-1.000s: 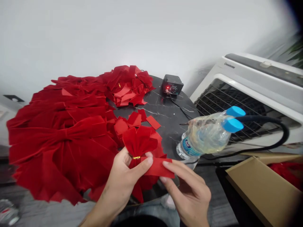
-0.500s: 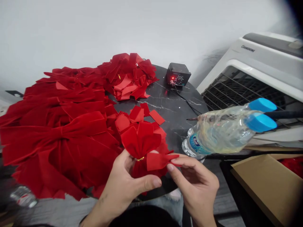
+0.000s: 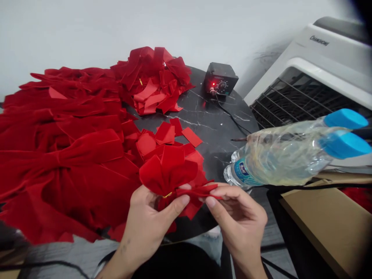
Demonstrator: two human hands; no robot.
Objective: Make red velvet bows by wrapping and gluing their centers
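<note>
My left hand (image 3: 155, 221) holds a red velvet bow (image 3: 168, 170) bound at its middle with a gold wire tie (image 3: 167, 195). The bow's loops fan upward above my fingers. My left thumb also presses on the near end of a short red ribbon strip (image 3: 196, 190). Between thumb and forefinger, my right hand (image 3: 238, 217) pinches the strip's other end, so it stretches folded between both hands, just right of the gold tie. Part of the bow below the tie is hidden by my left hand.
Large red bows (image 3: 66, 155) pile up at left, with another heap (image 3: 154, 85) behind. Loose red pieces (image 3: 192, 136) lie on the black marbled table (image 3: 215, 128). A black control box (image 3: 221, 79), two bottles (image 3: 270, 162), an air cooler (image 3: 334, 54) and a cardboard box (image 3: 328, 224) stand rightward.
My left thumb has come right and up onto the strip, which was held flat by my right hand alone and now looks folded narrow. The camera view has shifted slightly.
</note>
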